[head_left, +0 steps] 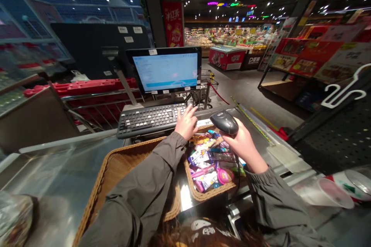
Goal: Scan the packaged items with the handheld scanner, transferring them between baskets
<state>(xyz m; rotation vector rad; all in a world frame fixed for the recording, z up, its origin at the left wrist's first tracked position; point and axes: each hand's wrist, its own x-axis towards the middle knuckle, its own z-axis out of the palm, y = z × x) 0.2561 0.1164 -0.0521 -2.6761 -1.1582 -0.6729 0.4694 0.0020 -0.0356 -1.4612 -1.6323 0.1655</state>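
Observation:
My left hand (186, 122) is over the right end of a black keyboard (150, 119), fingers spread on or just above the number keys. In my right hand (245, 142) is a black barcode scanner (224, 122), gripped by its handle, its head pointing up and left. Its cable hangs down beside my wrist. Below both hands sits a wicker basket (199, 197) filled with small packets (207, 162) in bright wrappers. A second, larger wicker basket (116, 166) lies under my left forearm. Behind the keyboard stands a lit monitor (168, 70).
A metal counter (60, 170) extends left, with a blurred plastic-wrapped item (14, 216) on it. To the right are a clear plastic cup (333, 193) and a white hanger (344, 88). Shopping carts (207, 85) stand beyond the monitor, and boxed goods (315, 54) fill a shelf.

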